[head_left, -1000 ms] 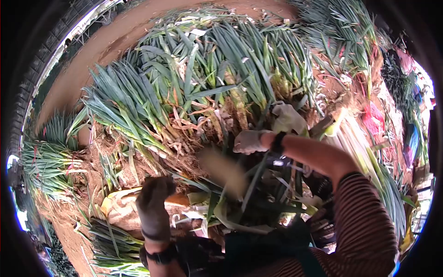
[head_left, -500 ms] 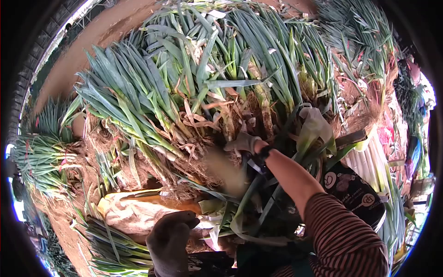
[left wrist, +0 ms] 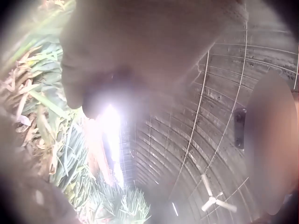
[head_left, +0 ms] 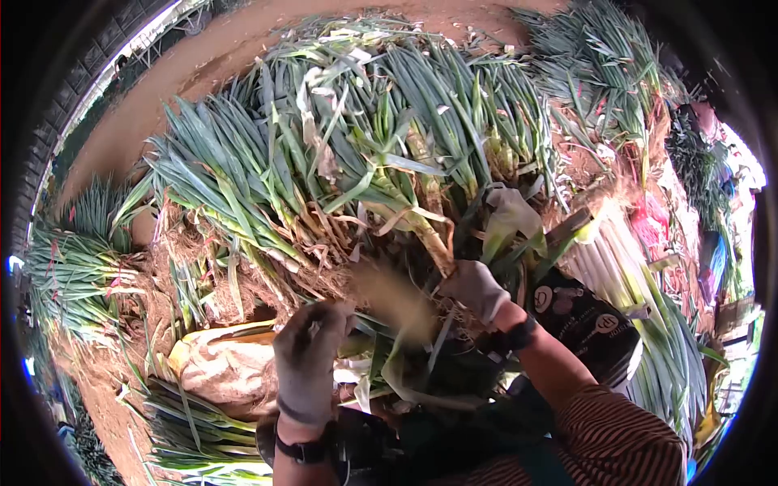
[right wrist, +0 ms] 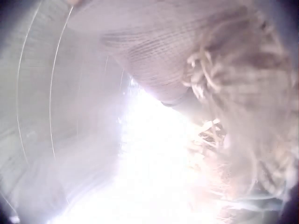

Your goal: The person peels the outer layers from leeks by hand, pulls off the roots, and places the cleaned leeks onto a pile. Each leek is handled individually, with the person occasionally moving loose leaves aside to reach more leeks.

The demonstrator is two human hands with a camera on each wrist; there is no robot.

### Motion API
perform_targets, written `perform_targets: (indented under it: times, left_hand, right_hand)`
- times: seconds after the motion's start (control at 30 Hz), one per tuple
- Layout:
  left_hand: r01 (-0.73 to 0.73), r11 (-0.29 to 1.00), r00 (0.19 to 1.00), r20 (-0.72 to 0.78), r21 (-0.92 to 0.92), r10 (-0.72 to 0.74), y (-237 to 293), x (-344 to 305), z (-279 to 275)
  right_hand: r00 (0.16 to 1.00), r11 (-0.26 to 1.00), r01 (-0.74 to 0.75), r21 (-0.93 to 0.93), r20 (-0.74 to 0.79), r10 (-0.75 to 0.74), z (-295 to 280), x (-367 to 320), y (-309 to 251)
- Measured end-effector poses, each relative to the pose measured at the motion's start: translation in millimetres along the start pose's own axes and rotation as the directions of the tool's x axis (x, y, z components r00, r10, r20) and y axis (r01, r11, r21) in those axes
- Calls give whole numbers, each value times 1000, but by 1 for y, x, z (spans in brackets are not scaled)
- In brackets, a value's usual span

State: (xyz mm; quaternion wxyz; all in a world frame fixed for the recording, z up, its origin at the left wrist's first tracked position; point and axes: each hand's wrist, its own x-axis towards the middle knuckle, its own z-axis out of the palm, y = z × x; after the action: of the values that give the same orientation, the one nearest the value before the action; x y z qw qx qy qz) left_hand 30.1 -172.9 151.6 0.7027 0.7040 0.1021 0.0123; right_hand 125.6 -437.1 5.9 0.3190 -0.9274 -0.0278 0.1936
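In the head view my gloved right hand [head_left: 476,290] grips a leek [head_left: 429,239] at its root end. Its brownish stalk slants up and away, and its green leaves overlap the pile of leeks [head_left: 275,154]. Stringy pale roots [right wrist: 205,79] hang beside the gloved fingers in the right wrist view. My gloved left hand [head_left: 310,352] is raised over the near side of the pile, its fingers loosely curled and nothing seen in them. The left wrist view shows this same hand [left wrist: 140,46] dark and close, against a ribbed roof.
A pale sack with a yellow edge [head_left: 227,368] lies left of my left hand. Beside my right forearm is a black printed bag [head_left: 583,320]. White-stemmed leeks [head_left: 604,259] lie at the right, tied bundles [head_left: 73,271] at the far left. A tan blur [head_left: 393,304] covers the middle.
My right hand was reaching to the foot of the pile; it now holds a leek by the root end, drawn right and nearer. My left hand has risen, its fingers looser.
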Motion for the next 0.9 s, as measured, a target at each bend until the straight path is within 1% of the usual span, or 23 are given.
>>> perform_targets:
  times: [0.03,0.07,0.1,0.13,0.17,0.2,0.27,0.3,0.33,0.37,0.4,0.47,0.5,0.6,0.63,0.67,0.73,0.77,0.8,0.83,0.87,0.9]
  left_hand:
    - [67,994,998,-11,-81,-68,0,-1,10]
    - [69,996,996,51,-53,-66,-6,-1,16]
    - [63,998,992,110,-22,-60,-14,2,20]
    - [56,998,984,169,11,-57,-20,3,25]
    - [171,981,970,162,86,-183,-20,3,36]
    - [183,979,951,236,90,-199,-26,2,46]
    - [120,971,887,417,209,-199,-65,9,64]
    - [68,976,877,454,208,-158,-75,10,80]
    - [126,982,859,479,144,-180,-62,3,99]
    - [187,979,840,503,82,-203,-50,-4,118]
    - [284,958,820,527,-38,-223,-41,-9,133]
    - [211,923,862,507,-322,-20,-45,-5,154]
    - [336,865,876,462,-373,-140,-41,-11,158]
    - [385,803,909,337,-454,-245,-64,-12,164]
    - [410,778,903,335,-477,-271,-66,-16,161]
    - [421,791,896,337,-444,-288,-69,-17,158]
    - [461,804,876,337,-374,-345,-85,-25,149]
    - [392,902,877,367,-179,-309,-95,-35,148]
    - [485,861,855,293,-154,-429,-102,-44,150]
    - [464,886,835,333,5,-439,-120,-52,145]
    - [308,917,793,464,255,-395,-143,-64,137]
    - [-32,882,689,649,470,-321,-162,-74,129]
  right_hand:
    - [997,997,74,18,-38,-73,-9,-31,5]
    - [986,988,149,31,-75,-146,-19,-62,9]
    - [975,979,193,56,-118,-186,-31,-94,5]
    - [977,981,176,76,-135,-165,-37,-117,4]
    - [978,982,160,96,-151,-144,-44,-141,4]
    - [989,991,80,110,-135,-64,-48,-158,6]
    - [993,978,-29,205,-109,52,-71,-194,-11]
    - [991,957,-54,284,-102,86,-92,-217,-36]
    - [989,929,-76,363,-92,117,-104,-231,-46]
    - [980,940,43,340,-198,27,-100,-239,-40]
    - [964,967,70,246,-265,-2,-90,-244,-31]
    - [924,994,98,52,-375,-72,-64,-243,-10]
    - [939,994,7,106,-342,30,-57,-237,-6]
    - [955,983,32,181,-297,23,-38,-211,17]
    - [969,921,125,368,-246,-33,-32,-205,25]
    - [979,856,146,496,-197,-53,-26,-202,30]
    - [991,675,133,726,-88,-101,-17,-206,27]
    - [961,761,273,589,-138,-238,-11,-201,37]
    - [911,801,413,434,-185,-370,-4,-196,48]
    - [835,806,547,225,-214,-507,-5,-193,54]
    - [743,760,650,3,-211,-635,-4,-190,59]
    - [619,660,742,-117,-256,-742,-27,-198,45]
